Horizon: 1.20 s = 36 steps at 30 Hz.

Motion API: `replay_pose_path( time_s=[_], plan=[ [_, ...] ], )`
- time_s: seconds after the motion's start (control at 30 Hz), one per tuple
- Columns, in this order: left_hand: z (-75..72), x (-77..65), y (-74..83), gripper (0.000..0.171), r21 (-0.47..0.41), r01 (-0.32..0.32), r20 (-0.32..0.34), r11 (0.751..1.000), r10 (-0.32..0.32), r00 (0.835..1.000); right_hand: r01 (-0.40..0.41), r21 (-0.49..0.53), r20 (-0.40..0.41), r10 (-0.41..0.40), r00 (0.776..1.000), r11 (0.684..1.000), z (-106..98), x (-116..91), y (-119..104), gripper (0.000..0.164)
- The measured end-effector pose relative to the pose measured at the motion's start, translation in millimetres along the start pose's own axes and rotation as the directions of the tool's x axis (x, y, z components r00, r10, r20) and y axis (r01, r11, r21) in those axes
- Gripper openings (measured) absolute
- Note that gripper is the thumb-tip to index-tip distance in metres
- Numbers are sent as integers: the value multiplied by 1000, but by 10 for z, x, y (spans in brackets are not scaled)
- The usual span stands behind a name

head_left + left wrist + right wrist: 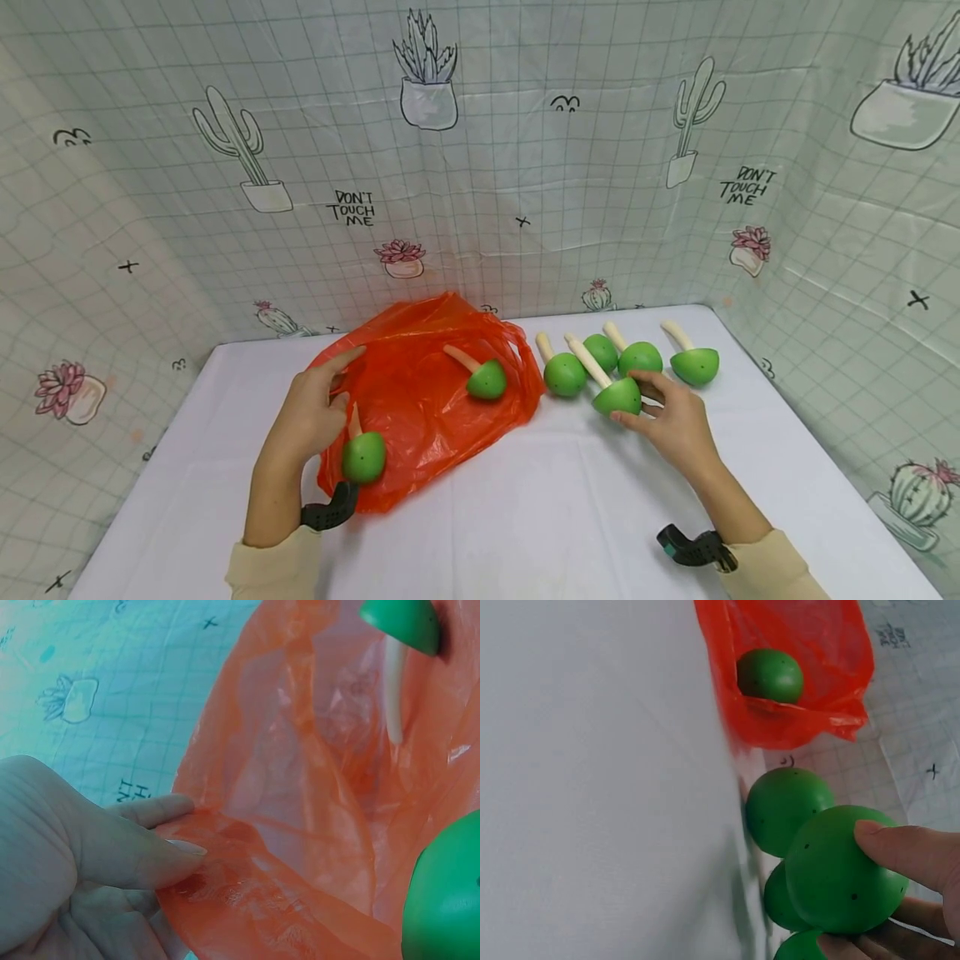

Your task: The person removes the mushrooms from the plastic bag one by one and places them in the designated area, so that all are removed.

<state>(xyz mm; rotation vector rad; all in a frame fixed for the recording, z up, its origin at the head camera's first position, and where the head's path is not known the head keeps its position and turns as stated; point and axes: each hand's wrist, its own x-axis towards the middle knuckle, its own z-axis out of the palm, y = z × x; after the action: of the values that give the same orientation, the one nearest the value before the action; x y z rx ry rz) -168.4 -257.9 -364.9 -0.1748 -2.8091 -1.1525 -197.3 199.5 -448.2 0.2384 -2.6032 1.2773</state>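
Left hand: your left hand (309,412) pinches the rim of a thin, see-through red plastic bag (427,433) between thumb and fingers.
Red bag: it lies with its mouth wide on the white cloth-covered table (495,542), before a pale grid-patterned backdrop (480,167) printed with potted plants.
Inside the bag: two mushroom-shaped pieces with green, dark-dotted dome caps and slim stems; the left piece (363,457) is near your left wrist, the right piece (486,380) farther from you.
Right of the bag: three matching pieces (603,352) bunch together; two show pale stems pointing away from you.
Right hand: your right hand (675,421) grips another green-capped piece (618,398) by its dome, thumb and fingers on opposite sides, cream stem slanting away leftward; you cannot tell whether it touches the cloth.
Far right: one last green-capped piece (695,366) lies beyond your right hand.
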Motion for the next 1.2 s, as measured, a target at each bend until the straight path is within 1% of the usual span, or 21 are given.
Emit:
replay_pose_path(
  time_s=[0.17,0.37,0.6,0.7,0.87,1.03,1.2],
  plan=[
    [-11,2,-17,62,-3,3,-5,1000,-3,1000,-46,-14,41,47,998,999,55,15,55,73],
    [-21,5,-29,62,-3,-1,-10,1000,1,1000,-51,-50,73,55,996,997,127,29,109,70],
    [-39,-3,-38,62,-9,3,-14,1000,-3,1000,-60,-53,97,65,993,997,205,27,97,70],
    [-35,1,-48,62,-11,-4,-20,1000,4,1000,-67,-57,99,73,992,996,217,19,105,72],
    [2,26,-46,62,-25,-6,-6,1000,6,1000,-81,-78,87,88,992,994,186,-12,128,72],
    [15,30,-45,62,-6,15,-13,1000,-15,1000,-56,-90,84,63,994,994,166,-23,130,69],
    [8,27,-47,62,-3,10,-12,1000,-10,1000,-42,-91,62,48,997,995,149,-25,68,70]
  ],
)
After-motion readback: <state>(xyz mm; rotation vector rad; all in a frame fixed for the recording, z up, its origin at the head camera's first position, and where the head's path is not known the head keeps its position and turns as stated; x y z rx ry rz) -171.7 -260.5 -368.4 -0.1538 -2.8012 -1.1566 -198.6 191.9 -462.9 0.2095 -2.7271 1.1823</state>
